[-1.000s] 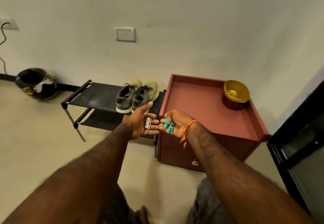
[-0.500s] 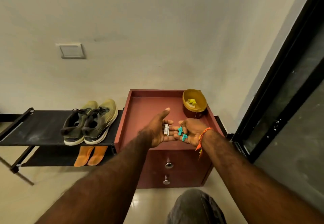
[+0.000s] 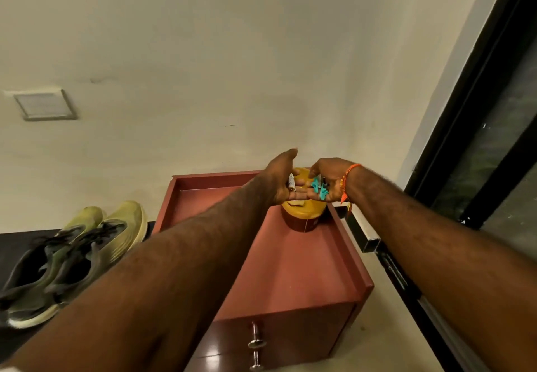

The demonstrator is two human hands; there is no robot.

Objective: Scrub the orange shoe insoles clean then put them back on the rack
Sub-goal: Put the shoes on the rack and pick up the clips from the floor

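Currently before you: plain cream wall, red-brown cabinet, dark rack at left.
Olive mesh shoes (image 3: 72, 258) sit on the black rack (image 3: 17, 240); insoles not visible. Your left hand (image 3: 280, 184), flat-palmed, carries a small white cylinder (image 3: 291, 186); your right hand (image 3: 327, 181), loosely cupped, carries teal plastic pieces (image 3: 318, 188), above the glossy yellow bowl (image 3: 303, 216) on the smooth rimmed cabinet (image 3: 290, 270).

view: just one cam, head-mounted, wide-angle
facing: forward and down, toward the wall (image 3: 232, 51) past outstretched arms
closeness: red cabinet (image 3: 290, 270) right below, pretty close
overlap: none, single view
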